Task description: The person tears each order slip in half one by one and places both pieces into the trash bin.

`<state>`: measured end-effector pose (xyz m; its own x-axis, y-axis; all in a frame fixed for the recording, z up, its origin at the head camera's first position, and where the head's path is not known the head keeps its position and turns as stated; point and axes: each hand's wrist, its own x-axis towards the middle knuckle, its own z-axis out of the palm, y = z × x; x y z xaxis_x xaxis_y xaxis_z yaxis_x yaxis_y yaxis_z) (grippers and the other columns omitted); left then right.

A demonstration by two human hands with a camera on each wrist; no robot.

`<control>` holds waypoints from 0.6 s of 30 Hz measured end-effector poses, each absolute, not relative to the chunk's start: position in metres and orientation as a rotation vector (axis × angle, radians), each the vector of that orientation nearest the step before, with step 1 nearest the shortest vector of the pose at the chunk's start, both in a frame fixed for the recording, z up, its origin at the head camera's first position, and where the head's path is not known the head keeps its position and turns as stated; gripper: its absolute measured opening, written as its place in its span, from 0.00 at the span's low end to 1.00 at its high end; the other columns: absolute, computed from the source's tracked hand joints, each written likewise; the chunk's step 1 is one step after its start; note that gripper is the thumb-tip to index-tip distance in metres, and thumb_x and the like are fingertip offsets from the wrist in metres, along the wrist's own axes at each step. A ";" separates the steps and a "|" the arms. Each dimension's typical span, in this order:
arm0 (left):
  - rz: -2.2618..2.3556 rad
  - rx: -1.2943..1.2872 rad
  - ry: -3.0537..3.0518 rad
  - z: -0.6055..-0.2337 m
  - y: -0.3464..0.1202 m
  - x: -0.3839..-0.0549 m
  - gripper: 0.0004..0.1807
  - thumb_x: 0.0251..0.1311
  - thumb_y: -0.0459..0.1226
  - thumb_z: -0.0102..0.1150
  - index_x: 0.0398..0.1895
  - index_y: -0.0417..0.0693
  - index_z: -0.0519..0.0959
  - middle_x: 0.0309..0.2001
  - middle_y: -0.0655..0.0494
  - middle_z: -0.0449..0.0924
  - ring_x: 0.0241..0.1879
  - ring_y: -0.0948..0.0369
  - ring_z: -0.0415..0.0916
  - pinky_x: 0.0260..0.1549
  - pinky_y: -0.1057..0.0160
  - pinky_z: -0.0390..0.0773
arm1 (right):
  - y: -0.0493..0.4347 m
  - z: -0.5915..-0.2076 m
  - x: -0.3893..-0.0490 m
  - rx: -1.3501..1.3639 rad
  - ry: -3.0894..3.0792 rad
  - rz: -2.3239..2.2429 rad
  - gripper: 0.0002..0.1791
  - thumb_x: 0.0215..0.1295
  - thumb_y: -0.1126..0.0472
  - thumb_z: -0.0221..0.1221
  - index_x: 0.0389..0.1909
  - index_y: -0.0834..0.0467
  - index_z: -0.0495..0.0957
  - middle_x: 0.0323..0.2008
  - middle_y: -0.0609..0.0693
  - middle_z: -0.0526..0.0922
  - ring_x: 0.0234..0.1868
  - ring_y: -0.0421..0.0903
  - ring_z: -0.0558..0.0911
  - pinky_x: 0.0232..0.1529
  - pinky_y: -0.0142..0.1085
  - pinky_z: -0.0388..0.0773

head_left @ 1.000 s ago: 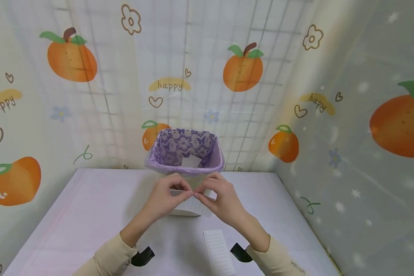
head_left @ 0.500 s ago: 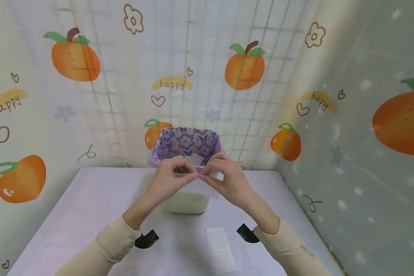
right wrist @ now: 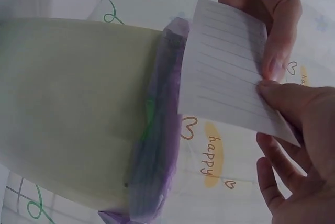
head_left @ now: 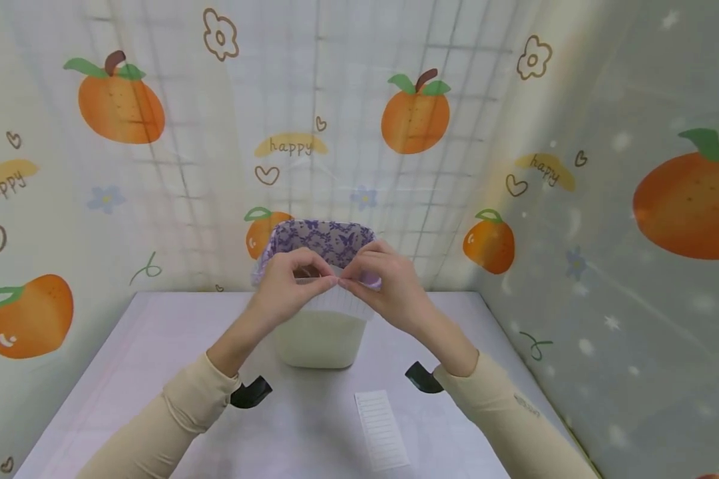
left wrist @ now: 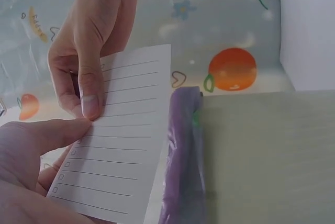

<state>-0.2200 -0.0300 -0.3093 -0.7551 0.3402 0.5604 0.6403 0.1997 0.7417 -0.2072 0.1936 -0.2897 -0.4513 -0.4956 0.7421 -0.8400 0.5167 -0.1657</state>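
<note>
My left hand (head_left: 283,285) and right hand (head_left: 391,286) pinch the top edge of a lined paper sheet (left wrist: 123,135), thumb tips nearly meeting at its middle. Small checkboxes run along that edge. The sheet looks whole and hangs before the rim of a pale green bin (head_left: 319,340). A purple patterned bag (head_left: 320,238) lines the bin, folded over its rim. In the right wrist view, the sheet (right wrist: 225,62) is seen from its other side, close to the bag's purple edge (right wrist: 162,130). My hands hide much of the bin's mouth.
Another lined paper (head_left: 382,429) lies flat on the white table (head_left: 174,346), in front of the bin and to the right. A fruit-printed curtain (head_left: 359,100) closes off the back and sides. Black curved pieces (head_left: 251,392) stick out by both sleeves.
Both hands have moved up and away with the sheet, from in front of the bin to its rim. Their pinch stays the same. More of the bin's front now shows below.
</note>
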 end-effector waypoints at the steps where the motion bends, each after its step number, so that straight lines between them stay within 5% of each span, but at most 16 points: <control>1: -1.577 -0.926 -2.203 -0.308 -0.030 -0.221 0.02 0.64 0.35 0.73 0.36 0.47 0.88 0.37 0.56 0.87 0.40 0.58 0.84 0.45 0.56 0.85 | 0.193 -0.288 -0.208 1.081 -2.122 0.701 0.06 0.61 0.67 0.75 0.32 0.54 0.88 0.29 0.43 0.86 0.41 0.44 0.78 0.39 0.35 0.78; 18: -1.586 -0.933 -2.176 -0.281 -0.036 -0.232 0.03 0.64 0.35 0.73 0.37 0.46 0.88 0.37 0.52 0.87 0.37 0.55 0.82 0.36 0.63 0.82 | 0.189 -0.263 -0.221 1.054 -2.136 0.734 0.03 0.62 0.65 0.75 0.35 0.56 0.90 0.32 0.47 0.87 0.44 0.46 0.79 0.44 0.40 0.81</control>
